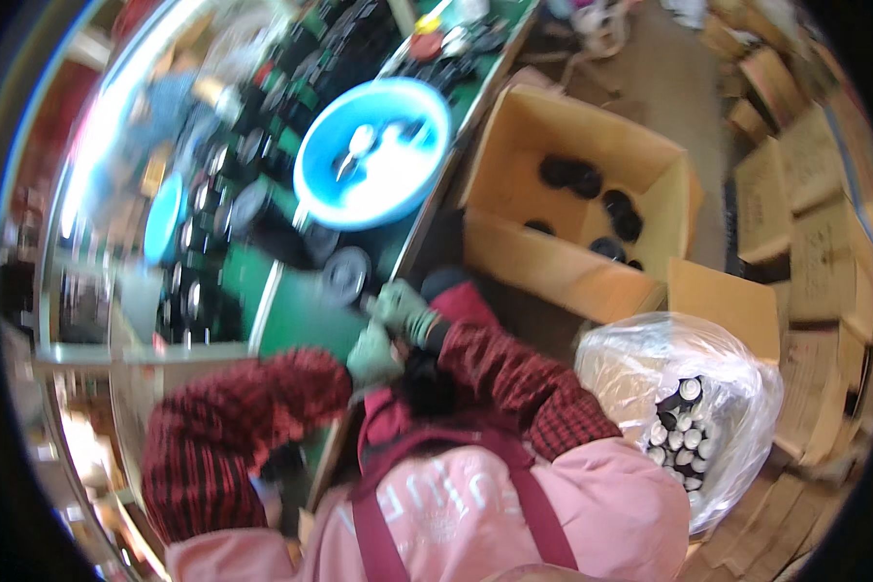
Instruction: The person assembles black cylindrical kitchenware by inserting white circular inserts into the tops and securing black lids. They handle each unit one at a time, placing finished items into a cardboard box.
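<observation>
Green table (306, 320) largest, running under the blue basin (325, 136), my reference mark. Tall cardboard box (553, 272) right of basin, flaps up: a few black round pieces (626, 218) scattered on its bottom, much bare card between. Carton lined with a clear plastic bag (616, 378), farther right of basin and nearer the wearer; many small black-and-white pieces (687, 436) heaped inside. Basin itself: white-topped piece (362, 141) and a few dark bits; glare hides the rest. Smaller-looking blue basin (168, 218) to its left, contents not legible. Both gloved hands below the basin, at the table's near edge: left hand (373, 357) and right hand (403, 312) drawn together, fingers curled; cannot tell whether either pinches anything. Dark round disc (347, 274) on the table between basin and right hand, just beside its fingers. Dark shape (427, 383) below basin and hands, probably the workpiece; blurred, held or not unclear. Judged as close two-handed handling: best to steady with the left, let the right do the fine work, keep wrists low over the table, and mind the disc, which a careless knuckle could push off the edge.
</observation>
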Demonstrator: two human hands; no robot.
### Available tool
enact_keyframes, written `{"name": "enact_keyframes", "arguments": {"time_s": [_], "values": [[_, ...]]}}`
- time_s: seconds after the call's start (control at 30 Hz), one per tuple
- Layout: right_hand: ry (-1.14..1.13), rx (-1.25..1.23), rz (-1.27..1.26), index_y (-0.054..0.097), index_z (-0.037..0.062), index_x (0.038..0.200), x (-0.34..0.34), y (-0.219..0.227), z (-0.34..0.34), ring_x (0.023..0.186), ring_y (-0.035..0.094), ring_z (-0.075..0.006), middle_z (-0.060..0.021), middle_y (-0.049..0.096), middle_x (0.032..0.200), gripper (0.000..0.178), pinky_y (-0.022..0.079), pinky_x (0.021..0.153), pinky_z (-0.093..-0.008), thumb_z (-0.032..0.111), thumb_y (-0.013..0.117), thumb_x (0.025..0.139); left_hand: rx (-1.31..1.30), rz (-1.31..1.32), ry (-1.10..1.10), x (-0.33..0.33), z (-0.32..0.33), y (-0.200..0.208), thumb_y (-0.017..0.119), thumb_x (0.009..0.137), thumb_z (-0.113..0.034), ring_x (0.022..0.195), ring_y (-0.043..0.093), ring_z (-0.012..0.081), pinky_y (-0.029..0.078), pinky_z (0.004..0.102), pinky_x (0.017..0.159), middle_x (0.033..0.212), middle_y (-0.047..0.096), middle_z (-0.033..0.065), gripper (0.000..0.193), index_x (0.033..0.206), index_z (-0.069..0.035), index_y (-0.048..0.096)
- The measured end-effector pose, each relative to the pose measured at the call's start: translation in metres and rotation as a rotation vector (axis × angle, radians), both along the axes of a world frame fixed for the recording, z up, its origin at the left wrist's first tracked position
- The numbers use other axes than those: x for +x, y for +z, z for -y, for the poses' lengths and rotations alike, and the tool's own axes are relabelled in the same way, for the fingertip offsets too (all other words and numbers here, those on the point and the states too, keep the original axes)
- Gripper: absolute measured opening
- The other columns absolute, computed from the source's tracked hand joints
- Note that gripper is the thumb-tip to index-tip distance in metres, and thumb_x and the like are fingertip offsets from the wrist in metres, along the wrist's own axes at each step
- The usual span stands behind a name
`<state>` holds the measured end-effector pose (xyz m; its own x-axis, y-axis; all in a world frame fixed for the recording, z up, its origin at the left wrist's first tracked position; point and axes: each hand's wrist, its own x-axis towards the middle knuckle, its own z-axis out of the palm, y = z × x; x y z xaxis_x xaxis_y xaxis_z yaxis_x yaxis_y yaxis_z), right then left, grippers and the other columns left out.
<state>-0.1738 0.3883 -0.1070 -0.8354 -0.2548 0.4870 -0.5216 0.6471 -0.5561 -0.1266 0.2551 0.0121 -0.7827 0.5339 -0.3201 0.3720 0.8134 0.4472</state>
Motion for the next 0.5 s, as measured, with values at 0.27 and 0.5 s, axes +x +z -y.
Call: {"name": "enact_keyframes", "arguments": {"time_s": [0.27, 0.5], "values": [[-0.241, 0.293, 0.226, 0.075, 0.0150, 0.069, 0.058, 0.076, -0.056, 0.077, 0.066, -0.0289, -0.0084, 0.072, 0.073, 0.044, 0.042, 0.076, -0.0470, 0.048, 0.056, 0.092, 0.003, 0.157, -0.333, -0.024, -0.005, 0.049, 0.064, 0.083, -0.005, 0.117, 0.058, 0.0446, 0.049, 0.0467, 0.096, 0.122, 0.061, 0.0240, 0.061, 0.140, -0.009, 0.045], [-0.337, 0.361, 0.397, 0.075, 0.0148, 0.073, 0.086, 0.117, -0.065, 0.076, 0.070, -0.0299, -0.0105, 0.072, 0.073, 0.048, 0.046, 0.075, -0.0492, 0.051, 0.053, 0.095, -0.033, -0.025, -0.579, -0.053, 0.003, 0.031, 0.066, 0.075, -0.004, 0.108, 0.062, 0.0425, 0.053, 0.0442, 0.090, 0.119, 0.063, 0.0203, 0.058, 0.131, -0.005, 0.051]]}}
